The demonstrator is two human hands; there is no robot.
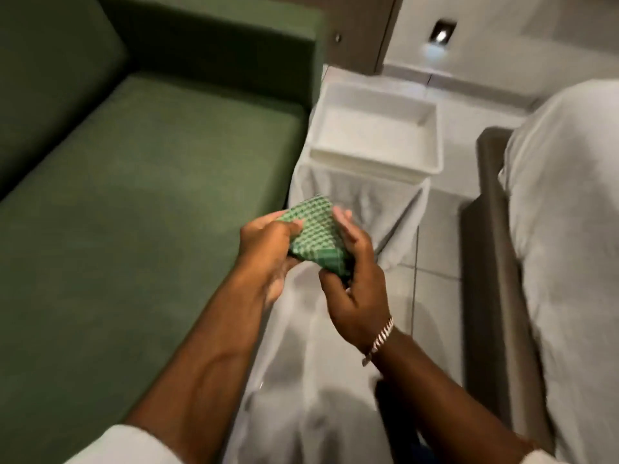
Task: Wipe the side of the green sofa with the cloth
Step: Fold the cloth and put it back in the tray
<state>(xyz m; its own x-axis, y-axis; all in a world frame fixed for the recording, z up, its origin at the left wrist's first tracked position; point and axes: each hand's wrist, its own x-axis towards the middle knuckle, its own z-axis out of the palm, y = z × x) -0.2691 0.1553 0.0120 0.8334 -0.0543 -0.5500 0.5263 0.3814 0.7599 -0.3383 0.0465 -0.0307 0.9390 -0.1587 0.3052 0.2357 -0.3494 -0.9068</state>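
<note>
Green checked cloth [311, 234] | long axis upper-left to lower-right | both hands clamped on it | beside sofa [134, 162]

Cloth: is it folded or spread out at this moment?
Folded. The cloth is a compact checked pad held between the left hand and right hand, not yet on the sofa.

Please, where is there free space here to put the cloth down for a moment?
The green sofa seat is bare, from the backrest to its front edge. The white tray beyond the hands looks empty too. Between sofa and bed it is crowded: white fabric fills the gap. Both the left hand and right hand hold the cloth.
</note>
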